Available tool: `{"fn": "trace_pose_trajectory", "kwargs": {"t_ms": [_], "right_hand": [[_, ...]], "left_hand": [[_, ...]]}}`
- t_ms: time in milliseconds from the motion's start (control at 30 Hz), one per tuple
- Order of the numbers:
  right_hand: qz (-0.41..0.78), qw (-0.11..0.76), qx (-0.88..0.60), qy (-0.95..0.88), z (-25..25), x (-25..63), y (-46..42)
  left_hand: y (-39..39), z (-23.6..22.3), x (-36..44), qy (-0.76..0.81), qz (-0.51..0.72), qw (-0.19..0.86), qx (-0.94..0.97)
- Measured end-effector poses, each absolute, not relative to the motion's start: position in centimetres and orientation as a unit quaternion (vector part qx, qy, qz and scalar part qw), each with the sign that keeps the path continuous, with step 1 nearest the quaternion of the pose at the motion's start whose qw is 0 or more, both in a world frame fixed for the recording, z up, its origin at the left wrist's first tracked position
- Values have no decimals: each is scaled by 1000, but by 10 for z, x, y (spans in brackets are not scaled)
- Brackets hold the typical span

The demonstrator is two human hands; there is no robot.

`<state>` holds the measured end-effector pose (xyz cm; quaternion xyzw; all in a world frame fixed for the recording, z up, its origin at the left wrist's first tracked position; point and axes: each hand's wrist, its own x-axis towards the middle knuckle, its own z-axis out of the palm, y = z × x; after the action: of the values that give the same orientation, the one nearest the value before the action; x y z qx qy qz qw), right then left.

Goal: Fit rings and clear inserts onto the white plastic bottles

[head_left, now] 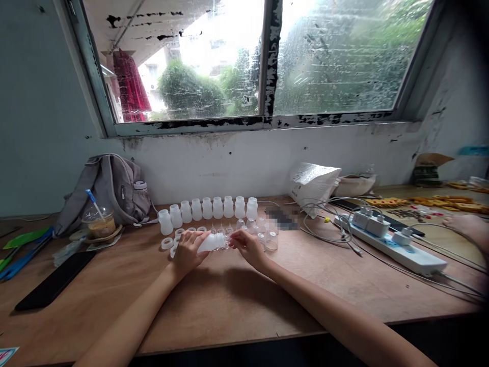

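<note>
Across a brown wooden surface [237,318], frosted white plastic bottles [207,209] lined up mid-frame, probably for easy reach. Just below, gripping a matching bottle [207,243] sideways in the left fingers [188,239], likely offering its neck to the right fingers [241,237], bent close, hold unclear.

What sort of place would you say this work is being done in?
Probably a small, informal workshop: a row of frosted bottles stands on a worn wooden table, a loaded power strip lies nearby, and the window frame has peeling paint.

left hand [190,251] curled, right hand [247,247] bent-fingered, forearms [305,295] converging
</note>
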<state>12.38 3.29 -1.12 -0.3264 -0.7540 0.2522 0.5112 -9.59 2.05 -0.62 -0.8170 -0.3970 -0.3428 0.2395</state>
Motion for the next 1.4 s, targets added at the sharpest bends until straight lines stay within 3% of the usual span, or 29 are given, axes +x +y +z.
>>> {"fn": "trace_pose_trajectory", "kwargs": {"t_ms": [733,1033,1200,1400], "right_hand": [[213,456,-370,-781,-2,126,26],[421,396,-325,-749,-6,121,26],[439,398,-282,-755,-5,122,25],[438,387,-252,-771,2,126,22]], "left_hand": [[22,-8,-96,-370,-341,228,-833],[20,-10,-92,-361,-325,205,-850],[13,-7,-89,-367,-346,123,-855],[9,1,-89,-394,-334,-48,-855]]}}
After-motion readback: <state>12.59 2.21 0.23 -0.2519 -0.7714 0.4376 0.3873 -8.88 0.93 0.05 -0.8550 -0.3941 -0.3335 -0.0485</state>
